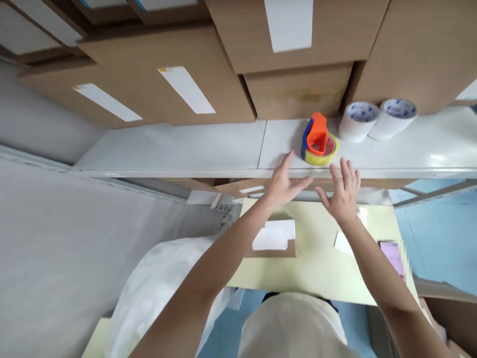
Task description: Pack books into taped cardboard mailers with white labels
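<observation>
My left hand (285,185) is open at the shelf's front edge, thumb and fingers spread, holding nothing. To its right my right hand (343,191) is raised with fingers apart, also holding nothing. Just beyond both hands, on the grey shelf (194,149), lies an orange tape dispenser (318,130) with a yellow-edged roll of tape (323,158) and a blue part at its left side. Neither hand appears to touch it. Two wide white tape rolls (358,122) stand upright side by side to the right of the dispenser.
Cardboard boxes (179,54) with white labels are stacked along the shelf's back. Below, a pale yellow table (316,268) bears a labelled carton (274,238), a white paper (343,242) and a purple item (393,256). A white plastic bag (160,283) bulges at left; an open box (450,318) sits lower right.
</observation>
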The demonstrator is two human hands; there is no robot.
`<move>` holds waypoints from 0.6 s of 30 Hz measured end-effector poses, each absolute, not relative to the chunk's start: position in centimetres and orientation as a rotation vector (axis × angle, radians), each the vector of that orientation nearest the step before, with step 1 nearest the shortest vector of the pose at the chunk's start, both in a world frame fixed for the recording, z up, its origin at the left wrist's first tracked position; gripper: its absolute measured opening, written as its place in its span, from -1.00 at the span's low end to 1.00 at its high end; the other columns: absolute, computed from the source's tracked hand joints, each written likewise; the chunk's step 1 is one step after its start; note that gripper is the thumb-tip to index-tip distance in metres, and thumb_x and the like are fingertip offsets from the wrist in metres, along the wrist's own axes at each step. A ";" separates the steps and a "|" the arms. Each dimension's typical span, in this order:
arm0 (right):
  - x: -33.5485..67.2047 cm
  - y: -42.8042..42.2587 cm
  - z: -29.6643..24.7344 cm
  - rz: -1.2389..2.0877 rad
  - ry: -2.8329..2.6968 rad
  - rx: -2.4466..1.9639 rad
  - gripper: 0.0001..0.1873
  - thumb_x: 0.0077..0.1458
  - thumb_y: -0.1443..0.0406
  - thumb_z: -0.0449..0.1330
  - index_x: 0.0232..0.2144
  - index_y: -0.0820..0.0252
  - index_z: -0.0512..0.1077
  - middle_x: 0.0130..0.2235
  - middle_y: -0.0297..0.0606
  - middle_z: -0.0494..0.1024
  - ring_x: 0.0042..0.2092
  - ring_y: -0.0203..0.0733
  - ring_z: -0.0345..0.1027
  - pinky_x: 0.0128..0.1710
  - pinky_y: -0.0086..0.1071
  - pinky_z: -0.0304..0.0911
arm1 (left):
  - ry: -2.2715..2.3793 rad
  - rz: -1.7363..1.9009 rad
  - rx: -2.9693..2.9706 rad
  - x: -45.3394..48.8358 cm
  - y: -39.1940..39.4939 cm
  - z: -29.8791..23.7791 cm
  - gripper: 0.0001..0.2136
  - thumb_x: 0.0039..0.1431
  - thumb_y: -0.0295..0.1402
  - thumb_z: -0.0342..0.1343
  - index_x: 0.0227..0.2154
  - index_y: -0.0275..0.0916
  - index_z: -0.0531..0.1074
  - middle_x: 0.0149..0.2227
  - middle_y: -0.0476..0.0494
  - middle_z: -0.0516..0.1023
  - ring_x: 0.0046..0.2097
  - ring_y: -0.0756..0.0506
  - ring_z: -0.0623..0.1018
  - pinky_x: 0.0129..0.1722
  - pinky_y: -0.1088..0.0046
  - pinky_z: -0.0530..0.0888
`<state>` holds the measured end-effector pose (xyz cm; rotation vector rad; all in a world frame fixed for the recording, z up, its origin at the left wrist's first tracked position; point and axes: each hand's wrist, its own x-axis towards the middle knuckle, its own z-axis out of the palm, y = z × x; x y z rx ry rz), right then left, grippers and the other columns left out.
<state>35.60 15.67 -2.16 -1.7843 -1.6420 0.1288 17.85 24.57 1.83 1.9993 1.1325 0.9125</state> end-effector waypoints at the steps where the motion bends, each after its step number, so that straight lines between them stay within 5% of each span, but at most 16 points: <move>1: 35.0 13.5 -4.1 0.192 -1.683 -1.754 -0.34 0.17 0.12 0.12 0.27 0.09 0.09 0.31 -0.01 0.12 0.35 0.28 -0.16 0.20 0.20 -0.04 | 1.208 0.873 2.053 15.5 22.7 0.7 -0.19 0.02 0.00 0.22 0.28 -0.18 0.08 0.29 -0.29 0.18 0.31 -0.33 0.17 0.26 0.06 0.18; 5: 32.0 4.3 -13.7 0.591 -1.765 -1.699 -0.37 0.17 0.37 0.01 0.28 0.12 0.08 0.19 -0.02 0.34 0.22 0.04 0.22 0.18 0.06 0.19 | 1.465 0.766 2.006 3.9 14.5 -6.9 -0.25 -0.03 -0.02 0.23 0.20 -0.23 0.19 0.29 -0.37 0.17 0.32 -0.35 0.16 0.28 0.01 0.14; 9: 29.0 -0.5 -20.8 1.062 -1.731 -1.929 -0.21 0.00 0.55 -0.03 0.31 0.18 0.05 0.22 -0.02 0.32 0.13 -0.05 0.36 0.10 -0.08 0.33 | 1.734 0.514 1.500 -4.5 8.4 -16.1 -0.17 -0.12 0.03 0.26 0.17 -0.32 0.20 0.28 -0.48 0.18 0.31 -0.38 0.19 0.26 0.01 0.15; 14: 25.2 -0.3 -22.4 1.190 -1.619 -1.960 -0.17 0.00 0.55 -0.01 0.33 0.17 0.00 0.06 -0.05 0.52 0.01 -0.07 0.47 -0.02 -0.16 0.39 | 1.412 0.536 1.148 -4.6 6.2 -20.8 -0.27 -0.17 0.06 0.29 0.06 -0.22 0.35 0.12 -0.34 0.44 0.23 -0.32 0.35 0.16 0.15 0.30; 18: 24.2 -1.4 -20.7 1.161 -1.577 -1.859 -0.33 0.04 0.48 0.02 0.23 0.11 0.20 -0.12 -0.19 0.62 -0.10 -0.10 0.51 -0.08 -0.21 0.39 | 1.294 0.680 1.273 -3.3 6.3 -19.1 -0.39 -0.11 0.07 0.22 -0.06 -0.25 0.44 -0.04 -0.27 0.54 0.05 -0.24 0.49 0.06 0.22 0.38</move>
